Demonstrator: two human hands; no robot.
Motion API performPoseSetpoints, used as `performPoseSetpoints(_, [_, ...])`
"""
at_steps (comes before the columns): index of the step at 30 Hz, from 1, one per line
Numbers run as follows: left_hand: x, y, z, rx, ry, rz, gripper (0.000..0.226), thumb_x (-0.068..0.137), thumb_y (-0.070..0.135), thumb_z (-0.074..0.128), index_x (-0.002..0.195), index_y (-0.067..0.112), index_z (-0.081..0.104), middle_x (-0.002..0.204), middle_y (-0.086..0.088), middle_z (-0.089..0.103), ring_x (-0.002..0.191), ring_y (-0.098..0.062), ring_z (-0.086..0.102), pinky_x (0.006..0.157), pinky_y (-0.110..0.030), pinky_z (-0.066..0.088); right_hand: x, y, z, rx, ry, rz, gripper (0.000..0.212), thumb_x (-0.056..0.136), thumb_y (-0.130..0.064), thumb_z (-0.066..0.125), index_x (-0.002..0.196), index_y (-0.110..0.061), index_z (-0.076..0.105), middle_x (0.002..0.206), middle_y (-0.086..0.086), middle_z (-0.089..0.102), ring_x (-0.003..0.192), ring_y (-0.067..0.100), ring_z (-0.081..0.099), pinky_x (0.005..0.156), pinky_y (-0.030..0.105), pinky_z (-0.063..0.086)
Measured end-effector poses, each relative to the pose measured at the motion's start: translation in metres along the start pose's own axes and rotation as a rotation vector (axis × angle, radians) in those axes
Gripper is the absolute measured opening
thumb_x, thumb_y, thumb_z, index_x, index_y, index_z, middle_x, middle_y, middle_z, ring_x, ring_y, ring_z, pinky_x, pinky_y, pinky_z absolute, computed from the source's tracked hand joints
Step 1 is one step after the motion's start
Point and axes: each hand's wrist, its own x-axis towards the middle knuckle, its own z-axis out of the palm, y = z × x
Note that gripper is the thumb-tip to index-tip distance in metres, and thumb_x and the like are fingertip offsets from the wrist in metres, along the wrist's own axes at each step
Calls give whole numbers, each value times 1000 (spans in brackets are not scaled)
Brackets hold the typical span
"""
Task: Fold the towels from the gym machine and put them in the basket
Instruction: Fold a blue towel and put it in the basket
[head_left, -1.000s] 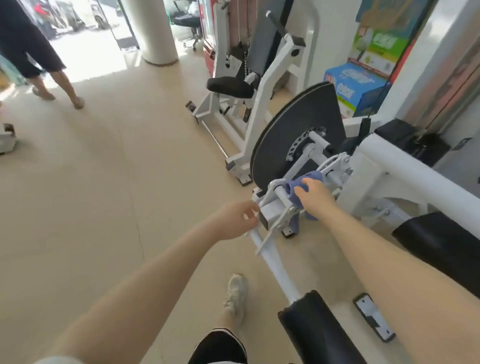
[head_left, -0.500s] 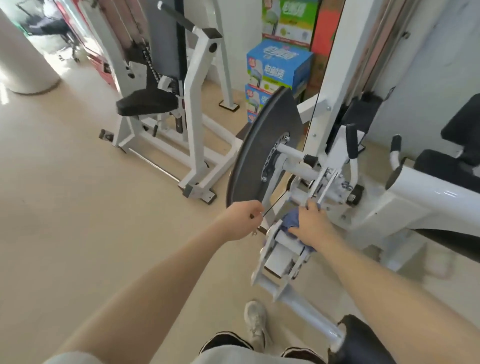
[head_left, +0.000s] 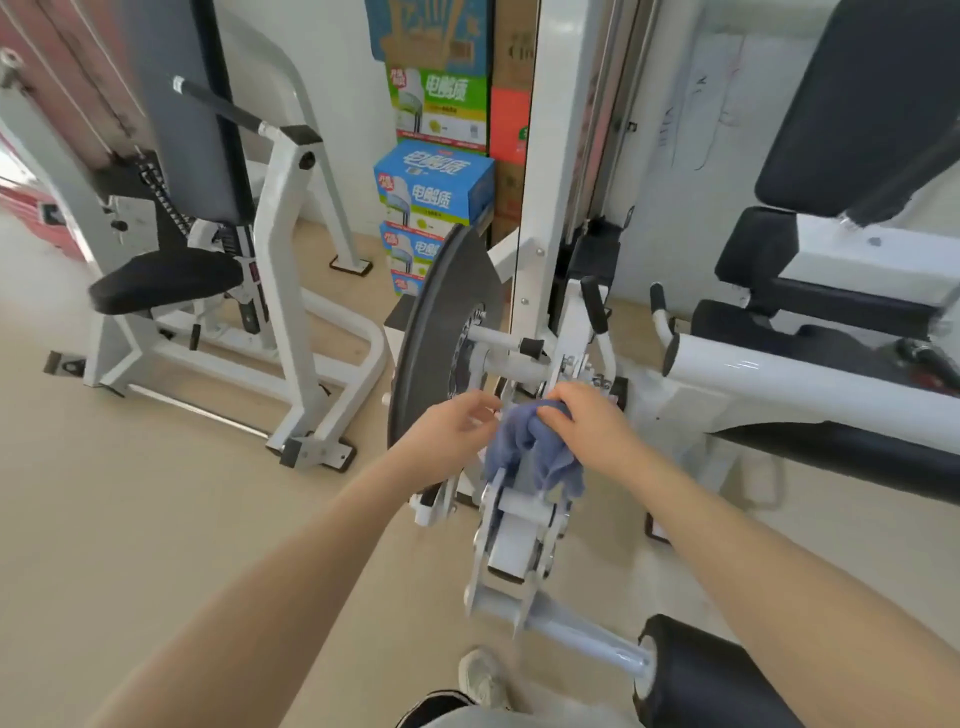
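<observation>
Both hands have come closer together since half a second ago: the left hand (head_left: 452, 431), which was off to the side by the dark weight plate (head_left: 441, 332), now reaches right up to the blue towel (head_left: 535, 452).

That towel lies bunched over the white arm (head_left: 514, 535) of the gym machine (head_left: 727, 374), just below the round axle. Part of it hangs down each side of the arm, so its long way runs across the arm, from left to right. The top of the bunch sits between the two hands.

The right hand (head_left: 587, 421) is on top of the towel. Its fingers (head_left: 553, 410) curl down over the highest fold and grip it. The left hand's fingers (head_left: 480, 410) are loosely bent and touch the towel's left edge, but I cannot tell if they hold any cloth yet.

The right hand is the nearer one and has the better hold. I think the next move is to lift the towel up and toward the person, off the arm. The hanging ends could catch on the metal brackets (head_left: 488, 514) below.

No basket is in view. Stacked boxes (head_left: 434, 187) stand behind the machine.
</observation>
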Motion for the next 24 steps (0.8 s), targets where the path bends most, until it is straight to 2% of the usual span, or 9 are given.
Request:
performPoseSetpoints(3, [-15, 27, 11, 25, -40, 192, 53, 78, 13, 54, 130, 18, 45, 123, 4, 49, 112, -9, 47, 97, -24, 39, -32, -8, -30, 244, 35, 3, 16, 95, -18, 45, 87, -9, 55, 87, 6, 53, 79, 17, 49, 73, 29, 37])
performPoseSetpoints(7, [-51, 72, 42, -117, -155, 356, 56, 79, 2, 59, 122, 33, 41, 106, 13, 57, 87, 10, 56, 73, -7, 46, -105, -13, -57, 745, 102, 75, 19, 96, -14, 44, 83, -18, 56, 83, 1, 57, 82, 14, 53, 80, 28, 45])
performPoseSetpoints(10, [-82, 100, 79, -177, -61, 463, 55, 82, 15, 67, 121, 33, 33, 105, 18, 54, 94, 0, 58, 79, -16, 47, -173, -2, -73, 1022, 190, 85, 20, 97, -12, 40, 87, -15, 58, 83, 2, 60, 79, 11, 57, 74, 22, 49])
performPoseSetpoints(12, [-105, 116, 107, -280, 13, 512, 43, 81, 14, 68, 111, 25, 39, 99, 10, 56, 89, -10, 60, 76, -22, 48, -224, 12, -81, 1096, 272, 58, 18, 96, -12, 40, 90, -13, 57, 84, 2, 59, 79, 11, 56, 72, 22, 48])
performPoseSetpoints(14, [-129, 131, 138, -274, -4, 593, 25, 82, 14, 67, 92, 24, 47, 85, 6, 56, 77, -11, 56, 69, -24, 46, -276, 29, -85, 1162, 347, 58, 12, 90, -20, 48, 91, -13, 58, 85, 2, 62, 80, 13, 58, 72, 25, 48])
performPoseSetpoints(16, [-152, 149, 171, -214, -81, 649, 20, 85, 15, 64, 81, 26, 48, 74, 8, 53, 64, -4, 47, 61, -17, 40, -327, 44, -92, 1236, 420, 77, 29, 72, -34, 58, 92, -13, 59, 79, -2, 67, 75, 9, 62, 68, 22, 51])
performPoseSetpoints(18, [-171, 169, 204, -164, -150, 675, 14, 88, 17, 59, 81, 24, 49, 73, 9, 52, 60, 0, 44, 57, -12, 37, -373, 62, -99, 1285, 496, 114, 37, 63, -36, 60, 92, -12, 59, 75, -6, 69, 71, 6, 65, 66, 19, 53])
performPoseSetpoints(22, [-201, 212, 267, -197, -269, 701, 13, 89, 21, 57, 78, 24, 51, 69, 12, 53, 61, 2, 47, 58, -12, 39, -452, 100, -111, 1297, 624, 223, 21, 79, -26, 53, 93, -12, 59, 77, -5, 69, 72, 9, 63, 67, 20, 51])
performPoseSetpoints(24, [-209, 233, 297, -208, -346, 690, 13, 90, 21, 57, 78, 17, 55, 70, 9, 53, 62, 1, 47, 61, -14, 39, -486, 123, -117, 1279, 669, 277, 17, 85, -18, 53, 97, -9, 59, 80, -2, 68, 74, 12, 61, 67, 20, 50])
